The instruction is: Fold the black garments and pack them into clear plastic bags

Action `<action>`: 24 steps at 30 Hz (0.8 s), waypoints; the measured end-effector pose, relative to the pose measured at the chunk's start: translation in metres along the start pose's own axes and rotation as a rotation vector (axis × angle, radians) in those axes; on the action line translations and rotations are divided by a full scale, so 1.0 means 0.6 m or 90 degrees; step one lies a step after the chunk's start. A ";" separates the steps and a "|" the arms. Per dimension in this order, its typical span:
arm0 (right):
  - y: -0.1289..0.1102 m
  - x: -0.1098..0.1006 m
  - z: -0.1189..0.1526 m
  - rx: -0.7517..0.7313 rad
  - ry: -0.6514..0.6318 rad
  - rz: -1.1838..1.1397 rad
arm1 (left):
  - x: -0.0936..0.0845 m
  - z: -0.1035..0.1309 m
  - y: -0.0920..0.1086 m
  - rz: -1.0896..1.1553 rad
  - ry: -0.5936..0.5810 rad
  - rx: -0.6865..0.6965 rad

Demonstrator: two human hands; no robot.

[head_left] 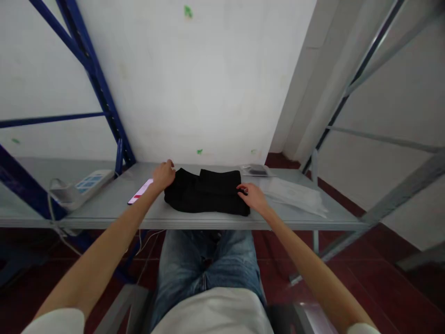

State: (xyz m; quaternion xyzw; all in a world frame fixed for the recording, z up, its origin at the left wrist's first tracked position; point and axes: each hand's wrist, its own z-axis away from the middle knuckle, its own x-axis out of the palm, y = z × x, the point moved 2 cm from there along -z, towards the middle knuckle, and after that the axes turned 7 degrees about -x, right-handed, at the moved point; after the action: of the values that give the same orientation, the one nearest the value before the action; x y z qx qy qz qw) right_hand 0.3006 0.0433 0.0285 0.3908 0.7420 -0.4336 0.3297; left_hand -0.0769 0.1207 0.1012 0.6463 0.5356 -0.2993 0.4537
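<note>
Phone [139, 192] lies on the grey table [111, 199] beside the left hand [164, 175], whose fingers curl near the left edge of the folded black cloth [217, 192]; whether they grip it, I cannot tell. Between the hands, the cloth looks soft, light and limp, unlikely to break, though loose layers may slip; best held at both sides, layers together. Right hand [254, 198] has thumb and finger narrowly parted at its right edge, any pinch unclear. Beyond lies a plastic bag [295, 194].

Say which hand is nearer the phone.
Left. The left hand is just right of the phone, by the left edge of the black cloth; the right hand is farther, at the cloth's right edge.
</note>
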 end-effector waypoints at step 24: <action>-0.037 -0.074 -0.142 0.071 0.259 -0.012 | 0.027 -0.027 0.134 0.206 -0.012 0.174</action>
State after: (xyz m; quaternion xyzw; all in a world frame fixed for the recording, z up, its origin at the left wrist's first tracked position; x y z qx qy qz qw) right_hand 0.2897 0.1000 0.1085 0.4809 0.7719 -0.3891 0.1465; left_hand 0.0033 0.1413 0.1151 0.7766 0.3751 -0.2984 0.4089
